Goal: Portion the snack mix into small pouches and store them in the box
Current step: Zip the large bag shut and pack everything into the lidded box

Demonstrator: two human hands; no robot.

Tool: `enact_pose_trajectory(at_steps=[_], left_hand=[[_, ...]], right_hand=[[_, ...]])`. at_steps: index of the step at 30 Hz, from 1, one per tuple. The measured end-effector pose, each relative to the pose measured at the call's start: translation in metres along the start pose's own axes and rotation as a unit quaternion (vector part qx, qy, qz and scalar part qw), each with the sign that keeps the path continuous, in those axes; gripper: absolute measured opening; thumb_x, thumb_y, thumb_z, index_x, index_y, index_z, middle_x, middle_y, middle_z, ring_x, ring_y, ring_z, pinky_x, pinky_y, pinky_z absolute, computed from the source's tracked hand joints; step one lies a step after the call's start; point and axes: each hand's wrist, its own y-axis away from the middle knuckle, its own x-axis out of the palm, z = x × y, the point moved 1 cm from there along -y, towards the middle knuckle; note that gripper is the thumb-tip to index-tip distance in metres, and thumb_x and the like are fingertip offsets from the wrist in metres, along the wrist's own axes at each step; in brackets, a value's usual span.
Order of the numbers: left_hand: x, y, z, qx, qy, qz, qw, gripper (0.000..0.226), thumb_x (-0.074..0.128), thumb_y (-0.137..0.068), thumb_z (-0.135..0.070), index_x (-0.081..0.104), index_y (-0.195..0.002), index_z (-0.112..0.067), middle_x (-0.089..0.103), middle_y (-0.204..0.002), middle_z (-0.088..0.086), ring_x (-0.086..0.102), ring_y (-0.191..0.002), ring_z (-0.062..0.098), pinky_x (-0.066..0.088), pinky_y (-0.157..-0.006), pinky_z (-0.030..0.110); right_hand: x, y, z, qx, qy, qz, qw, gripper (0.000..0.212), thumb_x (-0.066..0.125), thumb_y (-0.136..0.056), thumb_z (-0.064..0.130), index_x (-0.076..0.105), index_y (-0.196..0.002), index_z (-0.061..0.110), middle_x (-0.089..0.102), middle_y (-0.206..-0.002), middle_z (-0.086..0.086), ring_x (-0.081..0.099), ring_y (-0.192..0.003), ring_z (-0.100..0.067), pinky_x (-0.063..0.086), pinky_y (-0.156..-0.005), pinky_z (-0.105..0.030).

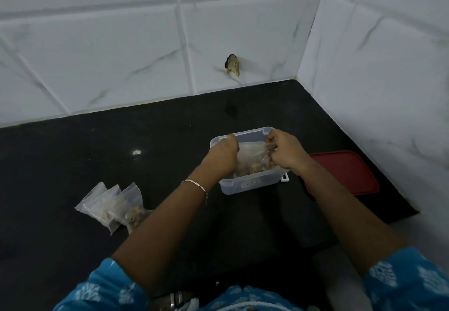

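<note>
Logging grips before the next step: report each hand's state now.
Left hand: closed, gripping the left edge of the snack pouch.
Right hand: closed, pinching the same pouch's upper right edge.

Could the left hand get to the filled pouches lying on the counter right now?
Likely yes, but not while busy: the left hand grips the pouch held over the box. The filled pouches lie uncovered on the counter to its left, with nothing between.
</note>
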Motion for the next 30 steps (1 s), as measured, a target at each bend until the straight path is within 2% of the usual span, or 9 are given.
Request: enact_pose_trajectory(at_steps=[2,4,9,13,15,19,22,25,30], left_hand=[[0.001,-0.001,-0.002,0.007,-0.055,0.001,0.998,0.054,0.059,-0.089,-0.001,0.035,-0.138,-0.004,0.057,-0.124,0.016,0.06,-0.11,0.027,0.051,-0.089,0.032],[0.004,-0.003,-0.003,0.016,-0.101,0.013,0.995,0.052,0.059,-0.089,-0.003,0.038,-0.136,-0.004,0.058,-0.125,0.015,0.059,-0.111,0.027,0.051,-0.093,0.035],[0.006,0.0,-0.003,0.042,-0.151,-0.019,0.987,0.046,0.061,-0.087,-0.006,0.045,-0.131,-0.006,0.057,-0.125,0.012,0.057,-0.114,0.027,0.048,-0.092,0.035],[-0.006,0.007,0.009,0.072,-0.097,-0.152,0.981,0.041,0.071,-0.081,-0.008,0.053,-0.117,-0.012,0.055,-0.114,0.01,0.056,-0.104,0.026,0.052,-0.084,0.036],[-0.014,0.014,0.02,0.08,-0.043,-0.211,0.973,0.031,0.071,-0.082,-0.016,0.056,-0.11,-0.014,0.058,-0.107,0.007,0.057,-0.097,0.022,0.052,-0.083,0.036],[-0.029,0.038,0.053,0.042,0.052,-0.286,0.956,0.02,0.07,-0.085,-0.021,0.06,-0.101,-0.017,0.06,-0.094,0.0,0.057,-0.083,0.011,0.046,-0.074,0.025],[-0.033,0.06,0.088,-0.017,0.105,-0.309,0.945,0.016,0.071,-0.083,-0.02,0.063,-0.096,-0.02,0.064,-0.089,-0.004,0.059,-0.076,0.008,0.048,-0.071,0.025],[-0.039,0.088,0.13,-0.089,0.139,-0.325,0.931,0.015,0.072,-0.083,-0.017,0.064,-0.095,-0.019,0.066,-0.088,-0.005,0.063,-0.078,0.011,0.054,-0.076,0.031],[-0.037,0.14,0.194,-0.215,0.19,-0.341,0.895,0.014,0.068,-0.085,-0.014,0.063,-0.096,-0.022,0.066,-0.093,-0.007,0.062,-0.084,0.009,0.05,-0.074,0.025]], right_hand=[[0.0,0.0,0.002,-0.019,0.089,0.003,0.996,0.029,0.06,-0.082,-0.004,0.059,-0.105,0.013,0.062,-0.108,-0.01,0.06,-0.091,-0.023,0.052,-0.078,-0.035],[0.001,0.001,0.004,-0.023,0.141,0.01,0.99,0.027,0.057,-0.085,-0.003,0.059,-0.105,0.015,0.061,-0.111,-0.009,0.055,-0.087,-0.019,0.047,-0.073,-0.031],[0.0,0.004,0.014,-0.04,0.231,0.007,0.972,0.024,0.063,-0.086,0.004,0.06,-0.109,0.012,0.061,-0.111,-0.01,0.059,-0.096,-0.024,0.048,-0.076,-0.032],[-0.008,0.005,0.018,-0.073,0.226,-0.034,0.971,0.031,0.075,-0.079,0.012,0.061,-0.106,0.015,0.063,-0.107,-0.005,0.056,-0.091,-0.019,0.044,-0.072,-0.03],[-0.012,0.006,0.024,-0.105,0.224,-0.072,0.966,0.031,0.076,-0.079,0.019,0.061,-0.107,0.018,0.063,-0.108,-0.002,0.056,-0.096,-0.019,0.044,-0.072,-0.029],[-0.008,0.014,0.061,-0.176,0.135,-0.123,0.967,0.026,0.069,-0.086,0.028,0.06,-0.11,0.022,0.063,-0.109,0.004,0.058,-0.101,-0.013,0.052,-0.082,-0.03],[0.019,0.02,0.094,-0.207,0.061,-0.071,0.974,0.027,0.067,-0.089,0.03,0.06,-0.114,0.023,0.063,-0.11,0.007,0.059,-0.102,-0.009,0.051,-0.089,-0.03],[0.064,0.027,0.121,-0.249,0.003,0.009,0.968,0.028,0.067,-0.088,0.031,0.06,-0.113,0.022,0.063,-0.108,0.009,0.06,-0.097,-0.007,0.052,-0.085,-0.029],[0.135,0.033,0.146,-0.197,-0.069,0.2,0.957,0.042,0.067,-0.089,0.027,0.054,-0.128,0.021,0.06,-0.122,0.006,0.058,-0.107,-0.008,0.05,-0.094,-0.03]])
